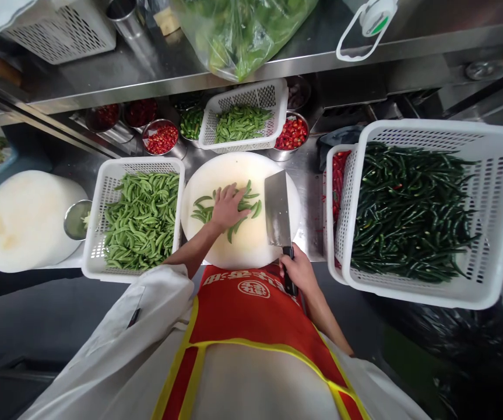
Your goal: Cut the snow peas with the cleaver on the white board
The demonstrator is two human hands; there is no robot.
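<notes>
My left hand [228, 207] lies with its fingers spread over a loose group of green pea pods [201, 211] on a round white cutting board [229, 254]. The fingers are not wrapped round any pod, and the palm covers some of them. At the board's right side, my right hand [298, 267] is closed round the black handle of a cleaver [277, 204]. Its broad blade lies over the board, pointing away from me, apart from the pods. Left of the board stands a white basket [92, 245] full of pea pods.
Behind the board, a smaller white basket [207, 137] holds more pods, beside metal bowls of chopped red chillies [161, 139]. At right, a large white basket [496, 233] holds dark green chillies. A second board [24, 216] stands far left. A steel shelf [89, 87] runs overhead.
</notes>
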